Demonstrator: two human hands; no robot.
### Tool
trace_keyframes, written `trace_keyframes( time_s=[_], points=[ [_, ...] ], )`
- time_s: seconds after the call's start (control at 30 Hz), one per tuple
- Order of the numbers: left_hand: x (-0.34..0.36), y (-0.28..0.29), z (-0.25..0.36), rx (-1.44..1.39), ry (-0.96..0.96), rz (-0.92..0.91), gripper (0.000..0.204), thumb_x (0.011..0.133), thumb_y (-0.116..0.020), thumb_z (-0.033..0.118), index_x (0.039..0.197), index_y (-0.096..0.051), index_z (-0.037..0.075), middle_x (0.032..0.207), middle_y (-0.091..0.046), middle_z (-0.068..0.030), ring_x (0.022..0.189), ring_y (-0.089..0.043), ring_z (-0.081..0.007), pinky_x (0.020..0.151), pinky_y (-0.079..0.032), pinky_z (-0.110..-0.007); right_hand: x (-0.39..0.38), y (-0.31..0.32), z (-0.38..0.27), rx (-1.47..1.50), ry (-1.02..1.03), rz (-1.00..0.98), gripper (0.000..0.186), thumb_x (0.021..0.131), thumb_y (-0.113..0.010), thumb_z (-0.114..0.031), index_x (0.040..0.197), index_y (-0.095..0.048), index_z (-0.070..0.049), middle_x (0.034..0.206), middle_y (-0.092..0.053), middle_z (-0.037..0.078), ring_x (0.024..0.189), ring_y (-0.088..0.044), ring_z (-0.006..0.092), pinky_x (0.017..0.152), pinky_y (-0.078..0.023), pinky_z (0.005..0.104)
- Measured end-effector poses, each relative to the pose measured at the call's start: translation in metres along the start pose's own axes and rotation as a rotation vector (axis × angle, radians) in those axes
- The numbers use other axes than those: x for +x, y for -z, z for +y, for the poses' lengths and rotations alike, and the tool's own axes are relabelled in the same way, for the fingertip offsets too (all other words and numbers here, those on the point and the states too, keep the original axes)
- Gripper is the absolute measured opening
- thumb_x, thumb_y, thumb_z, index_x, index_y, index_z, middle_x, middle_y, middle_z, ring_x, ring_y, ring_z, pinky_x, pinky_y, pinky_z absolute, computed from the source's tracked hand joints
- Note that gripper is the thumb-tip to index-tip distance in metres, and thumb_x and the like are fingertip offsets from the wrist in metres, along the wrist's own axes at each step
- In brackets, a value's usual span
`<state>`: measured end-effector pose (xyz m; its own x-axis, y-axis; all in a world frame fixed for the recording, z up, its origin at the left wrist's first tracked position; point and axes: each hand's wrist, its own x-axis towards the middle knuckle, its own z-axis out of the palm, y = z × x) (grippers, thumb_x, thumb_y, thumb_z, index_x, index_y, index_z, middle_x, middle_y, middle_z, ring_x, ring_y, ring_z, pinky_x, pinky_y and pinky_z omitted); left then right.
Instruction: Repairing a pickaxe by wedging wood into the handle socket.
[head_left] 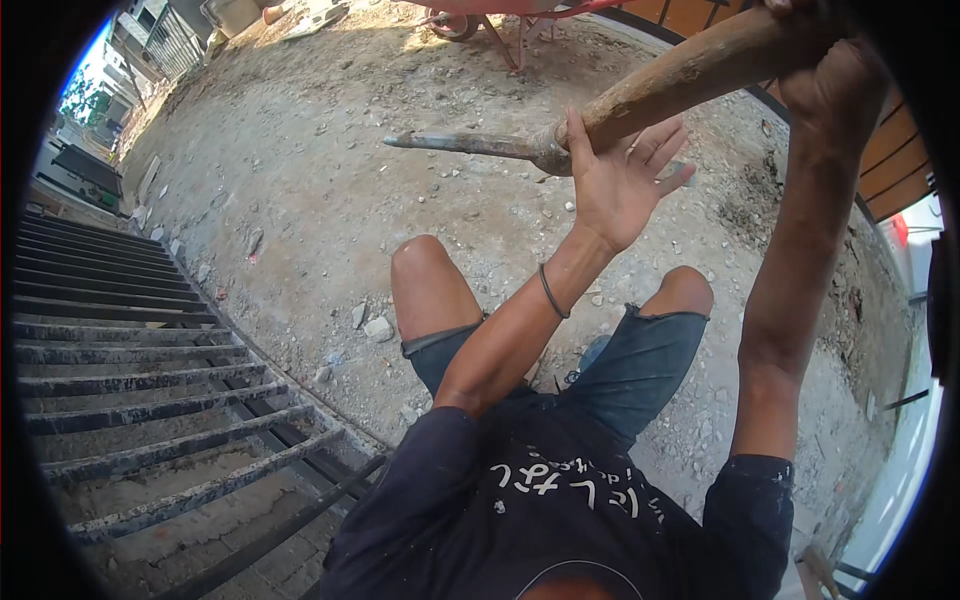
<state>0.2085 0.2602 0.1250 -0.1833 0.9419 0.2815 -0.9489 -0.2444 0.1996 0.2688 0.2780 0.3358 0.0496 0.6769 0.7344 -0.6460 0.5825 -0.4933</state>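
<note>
A pickaxe [690, 75] with a thick, worn wooden handle slants across the upper right. Its pointed metal spike [465, 145] reaches left above the dirt, and the far end of the head is mostly hidden behind my left hand. My right hand [830, 90] is raised and closed around the handle near its upper end. Palm up, my left hand [617, 190] lies under the handle beside the metal head, with its thumb against the wood and the other fingers stretched out and spread.
Stony dirt ground [300, 190] spreads around my bent knees. A rusty metal grate [140, 400] lies to the left. At the back stands a red wheelbarrow [510, 30]. A brown slatted gate [895, 160] borders the right side, and a white wall [895, 480] curves below it.
</note>
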Motion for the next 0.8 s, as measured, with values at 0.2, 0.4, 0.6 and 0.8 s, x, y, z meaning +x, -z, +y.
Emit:
trace_keyframes(
  time_s=[0.2,0.4,0.6,0.8],
  points=[
    [-0.105,0.095,0.059,1.149,0.535,0.147,0.067,0.085,-0.069,0.045,0.126,-0.054,-0.005,0.11,-0.066,-0.0226,0.097,-0.067,-0.0295,0.08,-0.055,-0.037,-0.049,0.035,0.078,-0.244,-0.361,-0.316,0.01,0.076,-0.067,-0.005,0.078,-0.058,-0.001,0.061,-0.058,0.006,0.048,-0.056,0.014,0.047,-0.048,0.0278],
    [-0.076,0.129,0.048,1.796,-0.155,0.212,0.063,0.077,-0.079,0.038,0.119,-0.056,-0.004,0.095,-0.07,-0.0196,0.087,-0.069,-0.033,0.075,-0.056,-0.039,-0.091,0.075,0.117,-0.322,-0.501,-0.362,0.011,0.075,-0.064,-0.001,0.069,-0.056,-0.002,0.057,-0.058,0.006,0.047,-0.058,0.0141,0.045,-0.048,0.028],
    [-0.059,0.123,0.012,1.801,-0.173,0.188,0.045,0.077,-0.077,0.031,0.102,-0.055,0.0,0.084,-0.066,-0.0242,0.079,-0.067,-0.0405,0.067,-0.052,-0.045,-0.092,0.076,0.113,-0.22,-0.54,-0.33,0.012,0.072,-0.064,-0.001,0.064,-0.056,-0.002,0.054,-0.056,0.005,0.046,-0.056,0.0135,0.045,-0.047,0.0267],
    [-0.075,0.212,0.015,1.855,0.07,0.34,0.046,0.076,-0.077,0.031,0.101,-0.056,-0.001,0.09,-0.067,-0.0225,0.091,-0.065,-0.0388,0.084,-0.047,-0.047,-0.169,0.118,0.195,-0.213,-0.646,-0.277,0.006,0.073,-0.065,-0.003,0.072,-0.061,0.0,0.061,-0.061,0.006,0.052,-0.06,0.0141,0.053,-0.051,0.0288]
  ],
)
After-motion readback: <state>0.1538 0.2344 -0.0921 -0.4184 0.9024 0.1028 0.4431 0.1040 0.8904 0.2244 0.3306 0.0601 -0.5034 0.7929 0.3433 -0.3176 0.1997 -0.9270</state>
